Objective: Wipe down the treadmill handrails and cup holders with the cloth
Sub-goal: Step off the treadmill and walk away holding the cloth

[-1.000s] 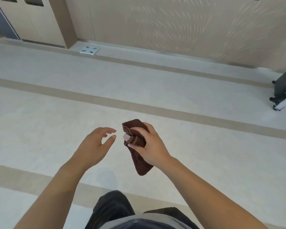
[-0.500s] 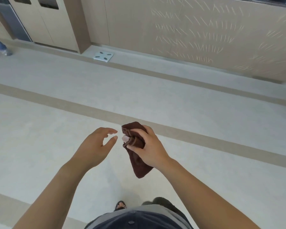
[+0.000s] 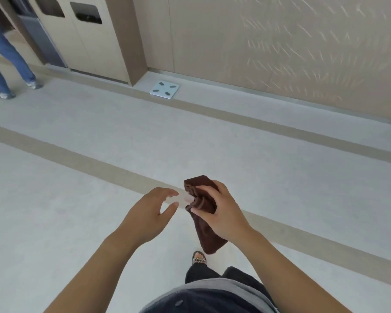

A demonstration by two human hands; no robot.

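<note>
Brown cloth (image 3: 201,201), soft, light and floppy, bunched in the right hand (image 3: 224,213) at its upper end with the tail dangling, left hand (image 3: 145,215) open just beside it, no treadmill in view.

Cloth (image 3: 203,199): dark brown terry-like fabric, soft, matt, with ribbed hems. Floor (image 3: 77,211): pale, smooth, faintly mottled sheet surface with tan bands, low sheen. Wall panels (image 3: 280,41): beige, smooth, lightly glossy, catching streaked reflections. Scale (image 3: 164,88): white glassy top, glossy, with dark pads. Sandal (image 3: 199,259): patterned woven-looking strap.
</note>
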